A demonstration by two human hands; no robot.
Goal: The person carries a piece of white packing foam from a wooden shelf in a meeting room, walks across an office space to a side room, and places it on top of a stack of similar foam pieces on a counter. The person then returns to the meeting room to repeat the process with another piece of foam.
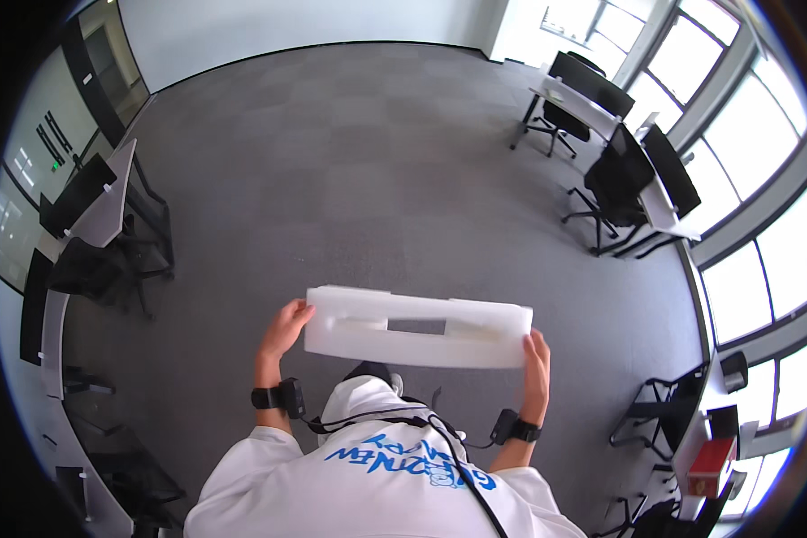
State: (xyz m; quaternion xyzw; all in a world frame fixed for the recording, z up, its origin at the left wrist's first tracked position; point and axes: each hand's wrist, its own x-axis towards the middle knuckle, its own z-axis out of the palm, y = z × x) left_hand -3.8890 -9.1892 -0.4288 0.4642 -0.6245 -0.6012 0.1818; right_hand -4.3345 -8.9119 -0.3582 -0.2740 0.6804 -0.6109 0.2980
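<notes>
A long white packing-foam piece (421, 350) is held out in front of my body above the floor, nearly level and slightly lower at its right end. A rectangular slot runs through its middle, with a shallow recess on either side. My left hand (284, 330) grips the left end, its thumb near the upper corner. Around the right end my right hand (537, 359) is closed, with part of the fingers hidden behind the foam. Each wrist wears a black strap with a small box, and a black cable crosses my white top.
Grey carpet (332, 197) stretches ahead to a white wall (323, 27). Desks with monitors line both sides, including a left desk (108, 211). An office chair (614, 184) stands at the right, near tall windows. A red box (710, 466) sits on the lower right desk.
</notes>
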